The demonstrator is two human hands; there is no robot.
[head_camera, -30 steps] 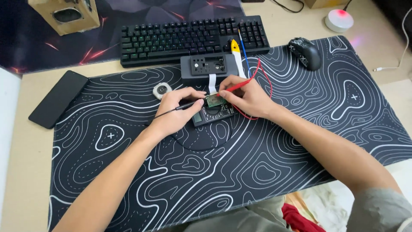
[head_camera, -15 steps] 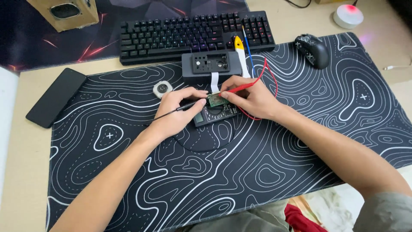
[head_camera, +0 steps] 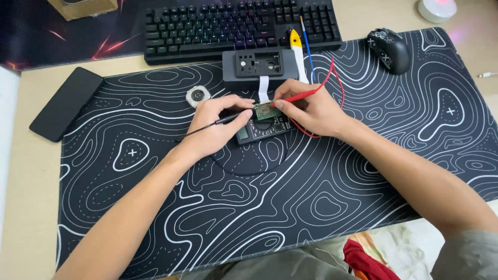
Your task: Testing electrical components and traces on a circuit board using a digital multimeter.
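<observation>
My left hand (head_camera: 218, 124) grips a black test probe (head_camera: 226, 120) whose tip points at a small green circuit board (head_camera: 267, 110). My right hand (head_camera: 311, 109) holds a red test probe (head_camera: 303, 96), its tip on the same board. The board rests on top of a dark multimeter (head_camera: 262, 129) lying on the desk mat between my hands. A red lead (head_camera: 340, 85) loops up from the right hand. A white ribbon cable (head_camera: 263, 88) joins the board to a grey device case (head_camera: 259, 65) just behind.
A black mat with white contour lines (head_camera: 311, 197) covers the desk. Behind it stand a black keyboard (head_camera: 238, 26) and a black mouse (head_camera: 389, 46). A dark phone (head_camera: 65, 103) lies at the left, a small round white part (head_camera: 198, 95) near my left hand, yellow and blue tools (head_camera: 298, 46) beside the case.
The view has shifted slightly. Both hands stay at the circuit board with the probes, with only small adjustments of the tips.
</observation>
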